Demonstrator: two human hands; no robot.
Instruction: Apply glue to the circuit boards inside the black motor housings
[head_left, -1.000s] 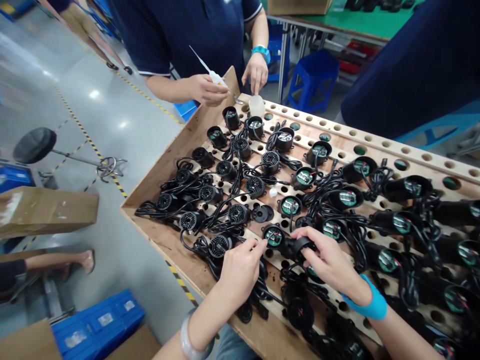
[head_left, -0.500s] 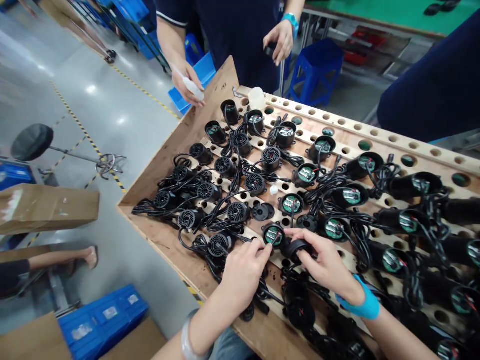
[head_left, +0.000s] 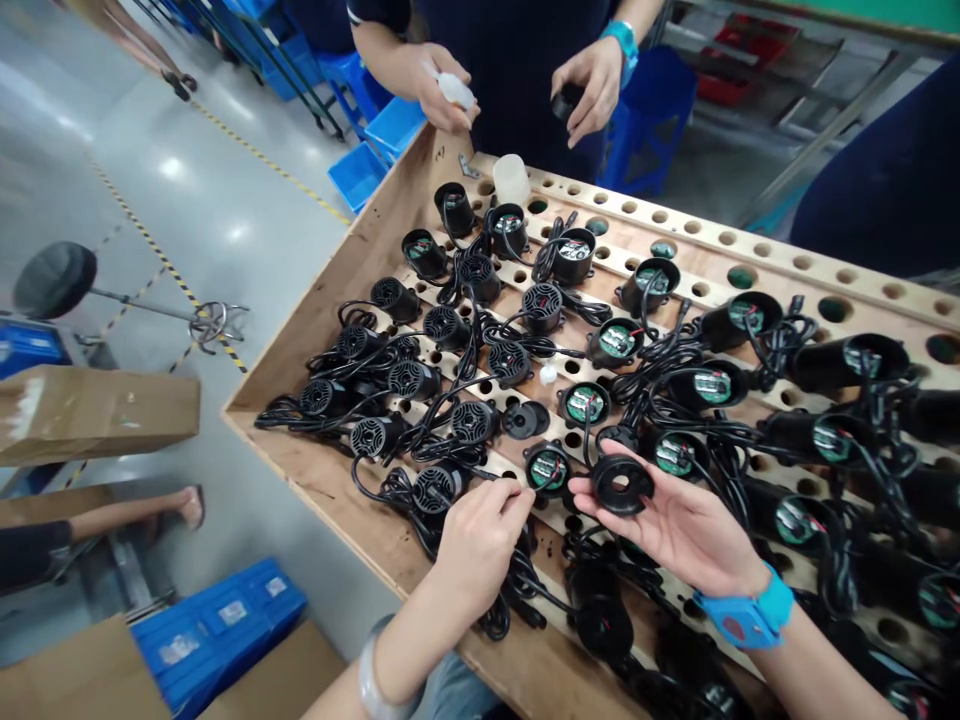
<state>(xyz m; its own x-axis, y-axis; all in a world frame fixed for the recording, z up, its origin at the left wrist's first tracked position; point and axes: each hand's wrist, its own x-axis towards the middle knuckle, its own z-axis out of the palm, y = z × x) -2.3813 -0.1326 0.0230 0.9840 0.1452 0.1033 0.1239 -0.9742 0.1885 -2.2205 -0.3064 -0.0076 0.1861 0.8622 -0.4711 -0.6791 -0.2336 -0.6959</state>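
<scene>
1. The wooden tray (head_left: 322, 470) carries rows of black housings (head_left: 651, 290) with tangled cables; its raised walls likely keep everything from sliding off.
2. The right hand (head_left: 664, 520) is turned palm up, the ring cap lying between thumb and fingers, perhaps tilted so its face can be seen.
3. The left hand (head_left: 484, 530) has thumb and fingertips pinched together at the open housing's edge, seemingly to steady it; whether they grip a cable, I cannot tell.
4. The open housing (head_left: 548, 470) sits just beyond both hands, its green circuit board facing up, presumably for access.
5. The ring cap (head_left: 622, 486), black and holed through its middle, is above the tray, beside that housing.
</scene>
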